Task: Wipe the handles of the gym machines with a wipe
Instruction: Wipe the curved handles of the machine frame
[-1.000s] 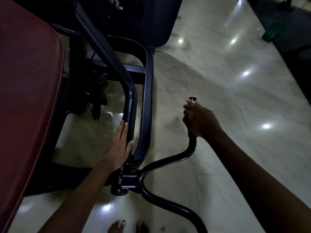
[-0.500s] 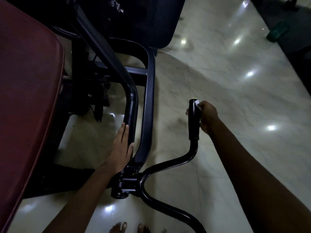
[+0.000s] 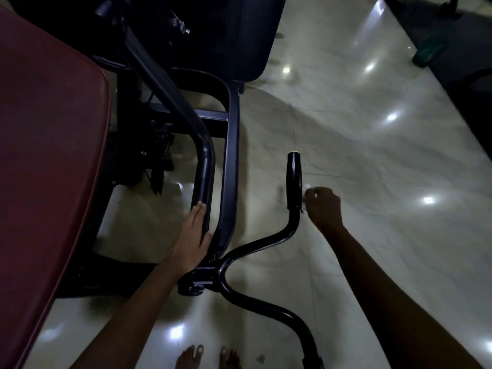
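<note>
A black handle grip stands upright at the end of a curved black bar in the middle of the view. My right hand is just right of the grip's lower end, fingers curled round a small white wipe that peeks out above my knuckles. The hand sits beside the grip, not around it. My left hand rests flat, fingers straight, against the black frame tube of the machine.
A dark red padded seat fills the left side. The black machine frame and a dark pad stand behind the handle. A glossy pale floor spreads to the right, with a green object far right. My bare toes show at the bottom.
My right hand let go of the grip, slid off its right side and dropped toward its lower end with the wipe. My left hand stayed on the frame tube.
</note>
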